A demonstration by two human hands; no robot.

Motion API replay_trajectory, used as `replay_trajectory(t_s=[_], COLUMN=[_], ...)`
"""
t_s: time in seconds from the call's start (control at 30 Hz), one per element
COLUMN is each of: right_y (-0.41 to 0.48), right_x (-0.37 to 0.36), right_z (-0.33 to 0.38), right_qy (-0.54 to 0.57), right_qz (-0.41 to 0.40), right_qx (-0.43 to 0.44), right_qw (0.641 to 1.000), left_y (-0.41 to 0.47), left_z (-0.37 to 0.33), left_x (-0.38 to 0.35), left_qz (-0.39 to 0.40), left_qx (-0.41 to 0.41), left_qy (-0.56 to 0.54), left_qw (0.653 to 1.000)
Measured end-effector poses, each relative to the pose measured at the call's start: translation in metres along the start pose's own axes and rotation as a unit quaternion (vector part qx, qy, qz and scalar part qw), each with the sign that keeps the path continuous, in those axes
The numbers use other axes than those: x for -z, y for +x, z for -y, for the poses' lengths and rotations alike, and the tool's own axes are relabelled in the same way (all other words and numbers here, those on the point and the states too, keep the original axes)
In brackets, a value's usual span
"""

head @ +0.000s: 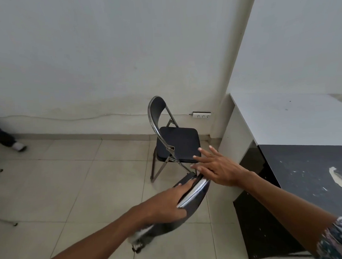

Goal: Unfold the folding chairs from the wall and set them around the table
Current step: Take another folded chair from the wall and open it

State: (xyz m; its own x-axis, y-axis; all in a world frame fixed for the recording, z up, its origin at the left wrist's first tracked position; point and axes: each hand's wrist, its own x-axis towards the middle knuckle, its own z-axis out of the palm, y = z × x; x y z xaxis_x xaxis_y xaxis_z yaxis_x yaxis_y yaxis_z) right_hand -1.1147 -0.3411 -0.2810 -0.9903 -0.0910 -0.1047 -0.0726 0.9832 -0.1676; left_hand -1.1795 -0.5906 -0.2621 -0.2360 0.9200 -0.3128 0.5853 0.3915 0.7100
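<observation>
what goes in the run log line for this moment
left hand: grip on folded chair | right hand: open, over it | unfolded chair: by wall, beside table

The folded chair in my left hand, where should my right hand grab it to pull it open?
Take the black seat edge, coming from the right, where the right hand hovers open. The left hand grips the chrome backrest tube, and the folded chair looks tilted, which would put that edge nearest your fingers.
</observation>
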Motion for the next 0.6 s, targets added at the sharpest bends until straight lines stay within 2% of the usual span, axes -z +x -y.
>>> replay_trajectory(t_s=[0.13, 0.23, 0.3, 0.37, 0.47, 0.6], right_y=[-0.015, -0.022, -0.021, -0.016, -0.014, -0.007], right_x=[-0.013, -0.018, -0.014, -0.011, -0.013, -0.018], right_z=[0.019, 0.035, 0.046, 0.056, 0.073, 0.091], right_qy=[0.057, 0.043, 0.022, 0.005, -0.019, -0.013], right_qz=[0.023, 0.039, 0.028, -0.018, -0.041, -0.049], right_qx=[0.015, 0.039, 0.067, 0.076, 0.038, -0.036], right_qw=[0.998, 0.998, 0.997, 0.997, 0.998, 0.998], left_y=[-0.012, -0.018, -0.017, -0.014, -0.009, 0.003], left_z=[0.009, 0.018, 0.024, 0.029, 0.036, 0.047], left_x=[0.019, 0.037, 0.048, 0.057, 0.066, 0.084], left_qz=[-0.014, 0.003, -0.008, -0.038, -0.06, -0.067], left_qx=[-0.015, -0.017, -0.01, -0.001, -0.016, -0.076], left_qy=[0.034, 0.09, 0.152, 0.206, 0.259, 0.294], left_qw=[0.999, 0.996, 0.988, 0.978, 0.964, 0.95])
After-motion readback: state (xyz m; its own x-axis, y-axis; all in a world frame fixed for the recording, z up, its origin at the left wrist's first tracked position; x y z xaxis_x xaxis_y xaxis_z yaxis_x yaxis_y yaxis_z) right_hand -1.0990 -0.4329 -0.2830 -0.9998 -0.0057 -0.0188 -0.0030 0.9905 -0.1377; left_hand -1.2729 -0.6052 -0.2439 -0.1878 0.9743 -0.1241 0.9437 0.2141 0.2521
